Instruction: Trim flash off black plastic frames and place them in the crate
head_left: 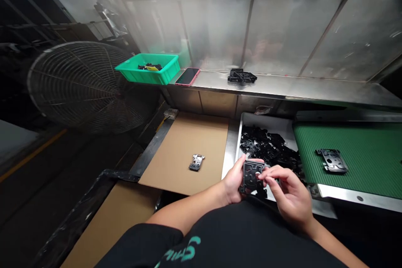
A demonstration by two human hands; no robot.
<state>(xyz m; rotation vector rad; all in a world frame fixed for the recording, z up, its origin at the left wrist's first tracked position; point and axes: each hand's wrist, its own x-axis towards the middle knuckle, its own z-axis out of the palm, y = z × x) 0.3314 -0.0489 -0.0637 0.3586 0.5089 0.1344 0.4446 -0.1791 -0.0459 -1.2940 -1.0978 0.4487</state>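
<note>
My left hand (pixel 234 180) grips a flat black plastic part (pixel 252 174) by its left edge, just above my lap. My right hand (pixel 287 190) pinches the same part from the right, fingertips on its face. Right behind the hands lies a white tray (pixel 266 120) heaped with several similar black parts (pixel 270 148). Another black part (pixel 331 160) rests on the green conveyor belt (pixel 364 150) to the right.
A small metal piece (pixel 196 162) lies on a cardboard sheet (pixel 188 142) to the left. On the steel shelf (pixel 282 86) behind stand a green bin (pixel 147 68), a pink phone (pixel 187 76) and a black part (pixel 241 76). A large wire-guard fan (pixel 80 86) stands at left.
</note>
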